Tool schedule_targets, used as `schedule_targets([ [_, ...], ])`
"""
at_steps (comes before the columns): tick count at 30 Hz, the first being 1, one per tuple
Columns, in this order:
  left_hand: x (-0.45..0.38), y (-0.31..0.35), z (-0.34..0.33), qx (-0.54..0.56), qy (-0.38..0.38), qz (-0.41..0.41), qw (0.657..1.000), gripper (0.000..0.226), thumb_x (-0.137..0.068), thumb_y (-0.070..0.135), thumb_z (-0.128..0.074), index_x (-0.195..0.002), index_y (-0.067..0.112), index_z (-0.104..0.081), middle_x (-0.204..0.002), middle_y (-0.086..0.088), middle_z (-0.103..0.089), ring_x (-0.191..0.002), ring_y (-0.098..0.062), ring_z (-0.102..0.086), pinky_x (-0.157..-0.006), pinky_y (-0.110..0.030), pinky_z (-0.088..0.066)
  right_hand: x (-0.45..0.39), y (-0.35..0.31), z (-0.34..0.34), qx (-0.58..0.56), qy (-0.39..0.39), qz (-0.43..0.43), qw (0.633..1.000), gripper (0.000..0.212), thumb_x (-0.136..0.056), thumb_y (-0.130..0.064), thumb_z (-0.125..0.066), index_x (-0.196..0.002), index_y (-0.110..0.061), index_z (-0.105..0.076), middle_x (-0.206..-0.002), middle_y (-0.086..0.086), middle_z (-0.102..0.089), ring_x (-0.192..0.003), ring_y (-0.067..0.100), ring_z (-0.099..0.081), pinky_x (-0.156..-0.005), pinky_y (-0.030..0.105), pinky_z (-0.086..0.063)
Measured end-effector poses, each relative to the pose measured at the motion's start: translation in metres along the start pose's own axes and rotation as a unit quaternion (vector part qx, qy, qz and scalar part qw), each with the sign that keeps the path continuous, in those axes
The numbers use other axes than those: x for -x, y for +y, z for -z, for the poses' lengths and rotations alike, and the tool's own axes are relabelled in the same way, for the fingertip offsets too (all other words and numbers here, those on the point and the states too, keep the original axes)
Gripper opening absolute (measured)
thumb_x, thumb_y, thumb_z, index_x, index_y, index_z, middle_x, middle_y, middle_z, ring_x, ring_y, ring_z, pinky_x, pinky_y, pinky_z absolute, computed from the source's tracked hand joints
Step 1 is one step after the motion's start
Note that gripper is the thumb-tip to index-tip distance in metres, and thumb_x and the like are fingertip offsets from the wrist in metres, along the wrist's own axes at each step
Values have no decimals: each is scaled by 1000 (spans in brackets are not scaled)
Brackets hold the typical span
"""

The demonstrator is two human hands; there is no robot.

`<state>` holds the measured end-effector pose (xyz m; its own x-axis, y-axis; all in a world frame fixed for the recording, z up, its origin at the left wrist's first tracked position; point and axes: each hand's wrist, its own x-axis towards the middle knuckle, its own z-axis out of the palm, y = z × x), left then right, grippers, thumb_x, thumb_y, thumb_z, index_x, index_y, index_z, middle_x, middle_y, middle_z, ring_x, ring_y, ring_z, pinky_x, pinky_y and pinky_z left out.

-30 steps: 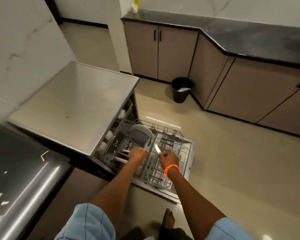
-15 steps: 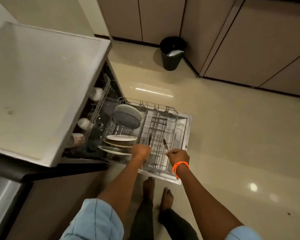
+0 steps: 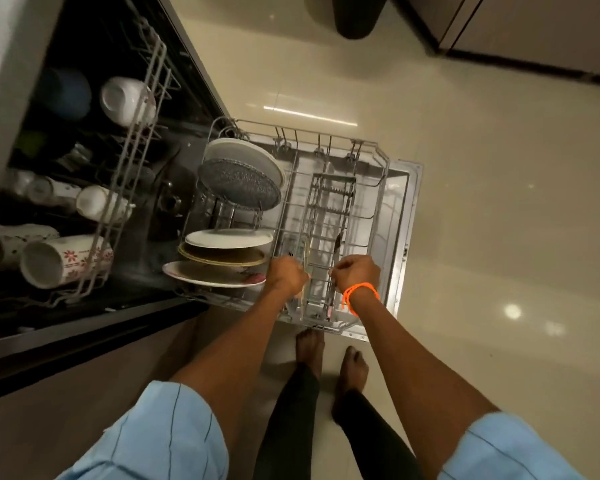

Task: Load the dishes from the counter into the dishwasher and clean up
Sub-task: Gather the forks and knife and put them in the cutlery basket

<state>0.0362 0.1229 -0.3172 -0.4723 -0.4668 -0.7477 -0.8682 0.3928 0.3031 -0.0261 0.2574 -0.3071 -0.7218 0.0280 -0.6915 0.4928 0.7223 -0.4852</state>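
The dishwasher's lower rack [image 3: 382,188] is pulled out over the open door [image 3: 410,216]. A wire cutlery basket [image 3: 330,199] sits in its right half. My left hand [image 3: 286,274] is curled round a pale piece of cutlery [image 3: 306,259] at the basket's near left edge. Beside it, my right hand [image 3: 356,271], with an orange wristband, pinches a dark-looking knife [image 3: 337,242] that stands upright in the basket. A grey plate [image 3: 239,187] and several flat plates [image 3: 227,252] stand in the rack's left half.
The upper rack [image 3: 132,161] sticks out at left and holds flowered mugs [image 3: 65,259] and white cups [image 3: 129,100]. A black bin [image 3: 355,15] stands on the beige floor beyond the door. My bare feet [image 3: 310,348] are right by the rack's near edge. Cabinets [image 3: 541,26] line the top right.
The view has tilted down and closed in on the rack. Both hands have lowered their cutlery from above the rack into the cutlery basket.
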Motion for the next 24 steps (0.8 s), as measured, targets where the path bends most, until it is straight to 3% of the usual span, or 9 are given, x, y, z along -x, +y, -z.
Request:
schedule_targets([
  [5, -52, -15, -26, -15, 19, -24, 999, 16, -88, 21, -75, -75, 10, -73, -70, -3, -70, -65, -14, -68, -65, -30, -61, -35, 15, -48, 55, -9, 23, 998, 10, -71, -7, -79, -71, -15, -73, -72, 8, -72, -70, 24, -69, -72, 32, -59],
  [9, -76, -21, -44, -31, -1, -44, 999, 13, -89, 16, -74, -78, 9, -72, -75, -5, -70, -70, -16, -69, -67, -31, -61, -49, 27, -75, 78, -5, 36, 996, 9, -73, -5, -76, -73, -14, -74, -77, 8, -73, -75, 25, -69, -74, 30, -58],
  [13, -89, -21, -57, -48, -8, -50, 998, 21, -86, 15, -78, -69, 11, -66, -76, -11, -72, -72, -23, -73, -68, -39, -64, -61, 34, -90, 72, 10, 26, 997, 7, -73, -3, -75, -74, -9, -73, -75, 12, -71, -72, 26, -67, -67, 28, -54],
  [19, -89, -27, -65, -37, -2, -38, 999, 15, -86, 17, -79, -78, 7, -72, -73, -7, -71, -70, -18, -73, -64, -33, -62, -65, 43, -99, 72, 26, 13, 997, 10, -74, -3, -77, -76, -11, -71, -76, 9, -72, -71, 25, -68, -70, 34, -59],
  [24, -90, -31, -68, -19, 10, -44, 999, 9, -88, 15, -78, -83, 9, -74, -78, -4, -71, -75, -15, -70, -58, -22, -51, -63, 50, -103, 59, 28, 10, 998, 12, -77, 1, -70, -79, -10, -70, -74, 6, -67, -71, 24, -66, -68, 31, -57],
])
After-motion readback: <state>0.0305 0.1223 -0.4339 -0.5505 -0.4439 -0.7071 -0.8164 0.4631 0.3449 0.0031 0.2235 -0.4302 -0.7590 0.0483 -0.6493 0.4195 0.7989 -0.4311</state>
